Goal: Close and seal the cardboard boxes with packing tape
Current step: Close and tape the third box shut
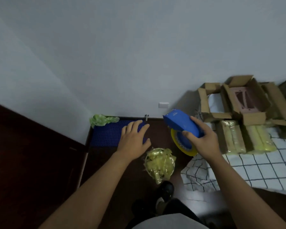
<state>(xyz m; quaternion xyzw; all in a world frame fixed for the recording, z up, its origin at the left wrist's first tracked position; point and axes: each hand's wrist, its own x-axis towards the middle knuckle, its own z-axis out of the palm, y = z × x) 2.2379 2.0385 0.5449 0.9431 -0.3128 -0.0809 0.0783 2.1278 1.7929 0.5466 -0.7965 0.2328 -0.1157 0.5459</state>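
- Right hand (203, 141): grip curled round the blue tape dispenser (182, 123), held in the air; yellow tape roll (183, 144) mounted beneath it.
- Left hand (134, 138): grip wide, fingers spread, holding nothing, over the blue mat (106, 134).
- Cardboard boxes (241, 101): at 2 o'clock of the dispenser, on the checked bed (254, 162), flaps open.
- Crumpled yellow tape wad (159, 164): on the floor at 6 o'clock of the left hand.
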